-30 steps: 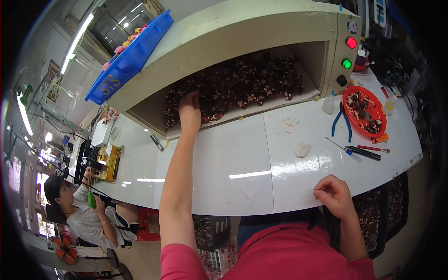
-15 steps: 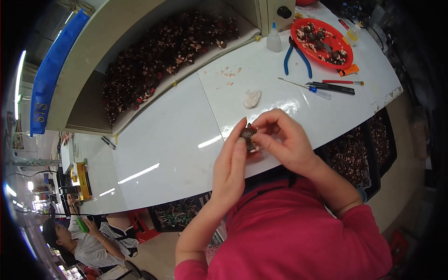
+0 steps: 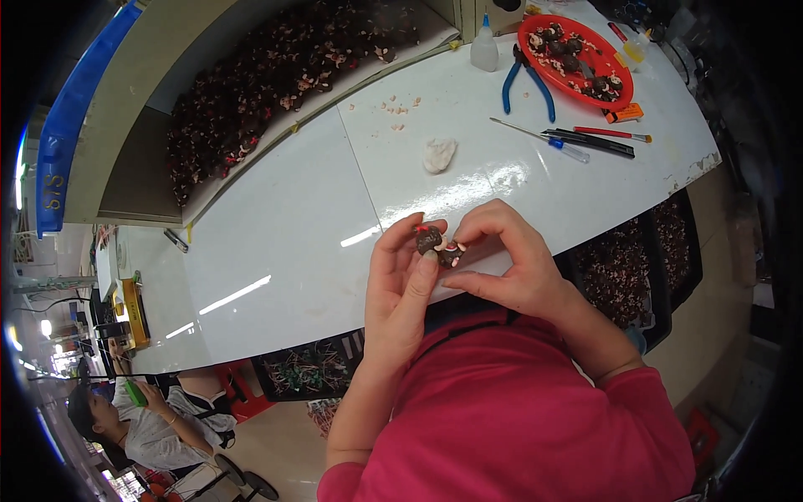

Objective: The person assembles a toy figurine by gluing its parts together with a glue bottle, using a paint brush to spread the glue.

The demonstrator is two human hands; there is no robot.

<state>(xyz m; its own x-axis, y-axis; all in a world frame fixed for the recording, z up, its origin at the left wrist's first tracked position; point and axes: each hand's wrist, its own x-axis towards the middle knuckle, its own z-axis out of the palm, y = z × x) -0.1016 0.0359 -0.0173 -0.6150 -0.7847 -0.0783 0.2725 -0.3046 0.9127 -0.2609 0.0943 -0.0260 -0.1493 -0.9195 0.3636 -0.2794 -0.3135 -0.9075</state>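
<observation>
Head: figurine (brown-headed) [image 3: 429,242] in left hand [image 3: 396,283], right hand [image 3: 517,266] alongside.

White table [image 3: 293,226], floor [image 3: 719,243] apparently beige

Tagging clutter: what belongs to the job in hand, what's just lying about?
Job:
- small brown-headed figurine, in left hand, right hand at it
- probably heaped dark pieces in beige box

Lying about, apparently:
- blue-handled pliers
- thin red-handled brush
- crumpled white wad

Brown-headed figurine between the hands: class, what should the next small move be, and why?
Probably close the right hand gently on the figurine, since its thumb stands apart while the left hand holds the piece.
</observation>
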